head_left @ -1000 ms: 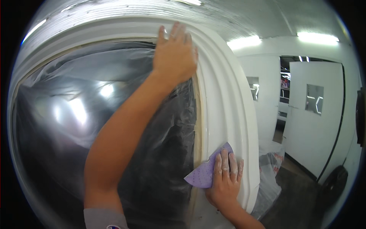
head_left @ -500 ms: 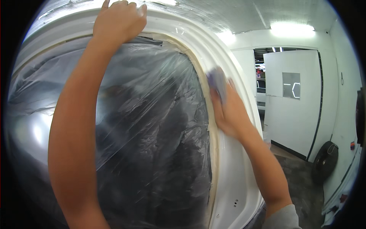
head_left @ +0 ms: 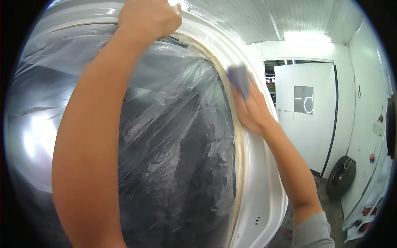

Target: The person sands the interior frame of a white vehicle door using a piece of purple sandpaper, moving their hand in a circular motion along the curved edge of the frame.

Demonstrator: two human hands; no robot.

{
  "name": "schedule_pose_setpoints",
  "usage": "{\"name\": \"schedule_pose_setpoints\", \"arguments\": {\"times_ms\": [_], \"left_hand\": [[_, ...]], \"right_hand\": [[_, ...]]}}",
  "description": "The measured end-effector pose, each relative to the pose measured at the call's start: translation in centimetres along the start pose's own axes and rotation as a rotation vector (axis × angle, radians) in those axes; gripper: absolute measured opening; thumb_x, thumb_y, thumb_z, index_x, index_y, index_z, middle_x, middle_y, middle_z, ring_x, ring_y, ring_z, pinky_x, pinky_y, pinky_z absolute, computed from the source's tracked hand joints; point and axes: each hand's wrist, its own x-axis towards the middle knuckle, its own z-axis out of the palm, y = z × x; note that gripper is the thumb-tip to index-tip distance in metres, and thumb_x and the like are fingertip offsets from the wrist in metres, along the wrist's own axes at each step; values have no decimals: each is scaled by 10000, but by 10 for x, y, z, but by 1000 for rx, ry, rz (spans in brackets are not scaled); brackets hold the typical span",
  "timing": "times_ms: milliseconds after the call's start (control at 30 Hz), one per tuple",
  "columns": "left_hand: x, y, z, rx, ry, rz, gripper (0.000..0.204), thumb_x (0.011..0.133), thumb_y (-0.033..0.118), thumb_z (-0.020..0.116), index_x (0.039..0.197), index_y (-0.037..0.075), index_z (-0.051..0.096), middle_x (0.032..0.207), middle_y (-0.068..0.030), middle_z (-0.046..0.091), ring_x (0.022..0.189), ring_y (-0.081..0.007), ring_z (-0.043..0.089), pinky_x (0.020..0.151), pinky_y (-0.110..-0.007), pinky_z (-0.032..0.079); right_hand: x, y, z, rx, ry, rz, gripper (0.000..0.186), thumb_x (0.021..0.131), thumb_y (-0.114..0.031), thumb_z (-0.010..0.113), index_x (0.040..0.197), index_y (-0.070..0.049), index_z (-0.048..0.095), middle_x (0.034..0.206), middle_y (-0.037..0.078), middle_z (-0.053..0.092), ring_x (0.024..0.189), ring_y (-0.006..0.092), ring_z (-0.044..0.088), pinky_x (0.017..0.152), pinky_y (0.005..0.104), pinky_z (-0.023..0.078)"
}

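Observation:
A white car body panel [head_left: 256, 182] surrounds a large opening covered by clear plastic sheeting [head_left: 178, 144]. Beige masking tape [head_left: 239, 165] runs along the opening's right and upper edge. My right hand [head_left: 253, 109] presses a flat grey-purple pad [head_left: 240, 80], blurred by motion, against the white frame just outside the tape. At the top, my left hand [head_left: 151, 18] is closed at the frame's upper rim. Its fingers curl out of sight, so what lies in them cannot be made out. My left forearm crosses in front of the sheeting.
A white door [head_left: 308, 124] with a small window stands ajar at the right. Nearer, a black tire [head_left: 341, 177] leans against the white wall [head_left: 359, 124], where small tools hang. A bright ceiling lamp [head_left: 308, 38] shines above the door.
My view has turned right, so the door and tire sit further left. The pad and right hand have moved slightly upward along the frame. My left hand stays at the top rim.

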Motion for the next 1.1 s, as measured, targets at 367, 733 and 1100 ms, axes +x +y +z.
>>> {"name": "schedule_pose_setpoints", "arguments": {"times_ms": [367,733,1100], "left_hand": [[6,-4,9,-3,-158,-63,563,1022,417,350,1231,-22,633,1290,-210,612,1274,-301,527,1164,-454,285],[16,1,6,47,-278,-51,637,1039,477,295,1303,-29,578,1371,-197,555,1321,-319,481,1190,-461,258],[14,2,12,81,-243,-108,681,1029,517,303,1375,-27,520,1421,-203,519,1375,-324,432,1208,-457,224]], "right_hand": [[37,-12,-4,158,-153,182,509,1062,-360,258,1279,27,508,1240,329,565,1292,509,420,1188,537,214],[-51,3,-47,-433,64,-157,496,940,-120,509,1424,-35,446,1422,130,538,1378,348,435,1180,609,180],[10,15,-3,-463,-130,15,646,985,-359,440,1567,-152,253,1599,22,340,1493,362,233,1140,735,13]]}}
